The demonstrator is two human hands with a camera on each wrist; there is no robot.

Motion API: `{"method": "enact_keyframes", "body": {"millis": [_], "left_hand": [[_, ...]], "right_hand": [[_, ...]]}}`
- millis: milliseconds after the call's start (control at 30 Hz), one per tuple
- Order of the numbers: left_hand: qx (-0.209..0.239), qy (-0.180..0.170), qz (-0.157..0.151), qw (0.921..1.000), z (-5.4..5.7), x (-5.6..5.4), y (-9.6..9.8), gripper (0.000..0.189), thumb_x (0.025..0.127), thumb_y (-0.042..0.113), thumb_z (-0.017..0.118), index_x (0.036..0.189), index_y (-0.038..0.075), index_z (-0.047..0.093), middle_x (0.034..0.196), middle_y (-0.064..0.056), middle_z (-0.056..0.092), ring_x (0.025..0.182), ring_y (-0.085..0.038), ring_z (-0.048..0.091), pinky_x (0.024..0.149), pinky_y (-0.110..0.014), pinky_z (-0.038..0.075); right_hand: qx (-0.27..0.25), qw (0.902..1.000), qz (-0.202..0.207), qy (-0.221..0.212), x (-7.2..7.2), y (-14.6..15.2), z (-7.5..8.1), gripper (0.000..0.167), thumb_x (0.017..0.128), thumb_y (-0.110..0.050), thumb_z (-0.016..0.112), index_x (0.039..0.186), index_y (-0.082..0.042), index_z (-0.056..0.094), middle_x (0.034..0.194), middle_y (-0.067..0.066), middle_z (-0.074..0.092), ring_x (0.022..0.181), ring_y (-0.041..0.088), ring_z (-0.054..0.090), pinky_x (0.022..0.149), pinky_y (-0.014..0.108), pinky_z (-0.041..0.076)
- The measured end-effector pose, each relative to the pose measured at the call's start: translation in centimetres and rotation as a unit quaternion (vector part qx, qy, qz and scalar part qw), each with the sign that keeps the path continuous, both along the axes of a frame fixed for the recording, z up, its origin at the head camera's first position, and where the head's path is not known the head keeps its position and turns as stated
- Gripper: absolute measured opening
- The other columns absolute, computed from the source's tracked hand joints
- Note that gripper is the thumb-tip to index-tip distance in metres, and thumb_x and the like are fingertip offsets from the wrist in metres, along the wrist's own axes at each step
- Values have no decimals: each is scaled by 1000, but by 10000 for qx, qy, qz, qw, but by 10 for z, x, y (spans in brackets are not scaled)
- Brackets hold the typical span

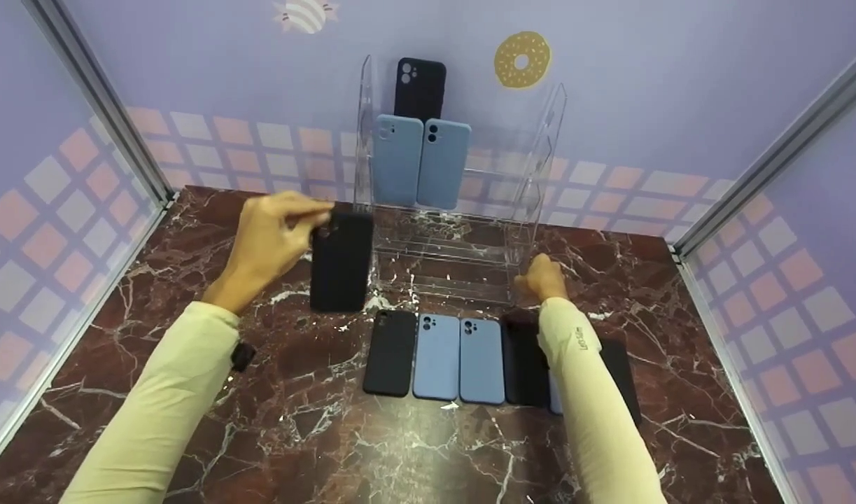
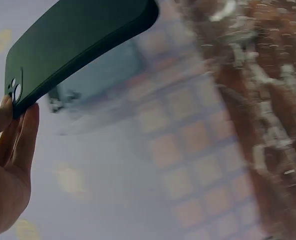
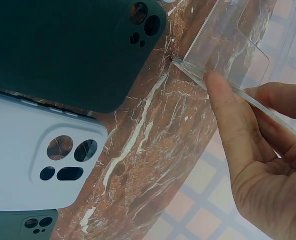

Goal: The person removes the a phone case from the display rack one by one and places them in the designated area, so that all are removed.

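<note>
Head view: pinching a black phone case [image 1: 341, 266] by its camera-hole corner with the left hand [image 1: 274, 227], just beside the lower left of a clear tiered rack [image 1: 441, 256]. Gripping that rack's right side panel [image 3: 227, 82] in the right hand [image 1: 542, 278] — parted only by the thin sheet. Showing in the rack: one upper black case [image 1: 419, 87] and, lower in front, two light-blue cases [image 1: 397, 161] side by side. Showing a row of black and blue cases [image 1: 437, 357] on the marble tabletop [image 1: 316, 427], partly hidden by the right sleeve [image 1: 595, 413].

Black phone case [image 1: 341, 264] (perhaps dark green) hangs upright near the clear rack [image 1: 447, 256].
</note>
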State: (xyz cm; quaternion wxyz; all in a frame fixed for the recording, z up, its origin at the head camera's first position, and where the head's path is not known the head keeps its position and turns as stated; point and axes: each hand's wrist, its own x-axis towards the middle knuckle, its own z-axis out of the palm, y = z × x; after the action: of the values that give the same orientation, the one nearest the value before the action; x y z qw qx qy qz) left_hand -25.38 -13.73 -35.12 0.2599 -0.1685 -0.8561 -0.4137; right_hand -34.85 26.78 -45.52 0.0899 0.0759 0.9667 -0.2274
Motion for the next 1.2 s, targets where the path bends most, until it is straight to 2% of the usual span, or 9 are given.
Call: {"method": "enact_keyframes", "body": {"millis": [100,233,300,433,633,733,833,967,1200], "left_hand": [[-211,-853,81,9961,-21,-2,-12,18,88,-3,73,104,3,78,102,-18,76,59,-19,60,50,-14,42],[-532,-1797,52,9823,-47,-5,-22,17,91,3,72,107,5,79,100,-19,76,43,-11,41,39,-21,33],[-646,-2120,35,9751,-60,-7,-24,17,92,5,72,108,5,79,97,-20,76,43,-9,39,39,-22,31],[-798,-2552,-59,9636,-86,-12,-21,18,90,5,73,107,3,78,99,-21,75,49,-10,45,43,-23,33],[-928,-2830,41,9546,-121,-17,-13,14,89,7,74,101,4,81,97,-15,77,73,-23,69,68,-38,54],[-913,-2876,138,9533,-133,-19,-9,14,89,8,74,100,5,81,96,-14,77,86,-30,73,83,-49,55],[-890,-2973,159,9505,-143,-20,-5,14,89,8,73,100,4,81,96,-14,77,91,-34,73,88,-53,54],[-896,-3114,226,9458,-153,-21,-3,14,90,8,72,100,3,81,96,-15,77,91,-34,73,87,-51,55],[-907,-2975,282,9500,-161,-26,3,14,89,8,73,100,3,81,96,-15,77,94,-36,72,89,-52,54]], "right_hand": [[14,10000,13,44,1,0,0,44,86,-13,66,117,16,53,124,41,58,123,53,54,105,56,43],[20,10000,53,63,1,-1,0,43,86,-12,65,117,17,55,123,40,59,123,52,54,105,55,43],[26,10000,60,62,1,-1,-1,43,86,-12,65,117,17,55,122,40,59,123,52,54,105,55,43],[40,10000,27,87,0,0,-1,42,87,-12,66,116,17,55,121,39,60,123,52,54,105,55,43],[46,10000,-29,-34,0,0,-1,43,88,-14,66,116,16,54,124,39,59,123,53,54,104,57,44],[46,10000,-52,-69,0,-1,0,43,88,-14,66,117,15,54,126,39,58,124,53,53,104,57,43],[70,10000,-59,-37,1,-1,-1,45,89,-14,67,119,16,54,127,39,57,124,54,53,105,57,42],[85,10000,-41,-21,0,-2,-1,47,88,-14,67,121,17,53,127,40,57,125,53,53,105,57,42],[99,9999,-68,-54,-2,-2,-1,50,89,-14,68,125,18,53,129,40,56,126,53,52,106,57,42]]}}
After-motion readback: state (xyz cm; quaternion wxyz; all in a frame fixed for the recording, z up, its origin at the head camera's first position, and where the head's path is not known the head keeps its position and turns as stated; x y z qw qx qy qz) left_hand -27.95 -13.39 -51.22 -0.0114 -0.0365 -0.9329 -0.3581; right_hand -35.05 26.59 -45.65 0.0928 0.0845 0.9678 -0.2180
